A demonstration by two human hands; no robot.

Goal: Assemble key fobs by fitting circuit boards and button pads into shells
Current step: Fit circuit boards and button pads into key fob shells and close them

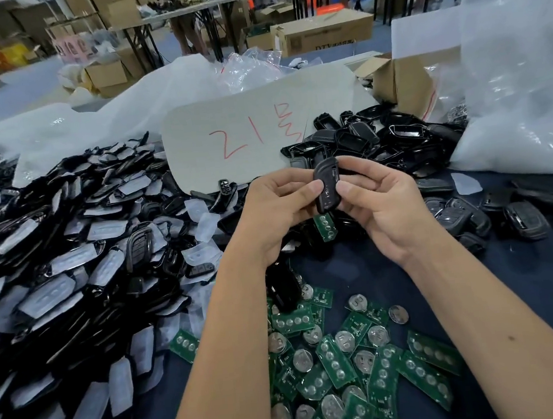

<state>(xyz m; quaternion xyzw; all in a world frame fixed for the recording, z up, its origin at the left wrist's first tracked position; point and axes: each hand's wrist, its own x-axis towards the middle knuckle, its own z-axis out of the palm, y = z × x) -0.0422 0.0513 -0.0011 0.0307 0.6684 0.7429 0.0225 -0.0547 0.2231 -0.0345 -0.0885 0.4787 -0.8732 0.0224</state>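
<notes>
Shell: black key fob shell (327, 184) held upright above the table (529, 286), between both hands.
Left hand (278, 209): thumb and fingers pinch its left edge, steadying it.
Right hand (379, 206): thumb presses the face, likely seating parts.
Supply: circuit boards (351, 364) near, below.
</notes>
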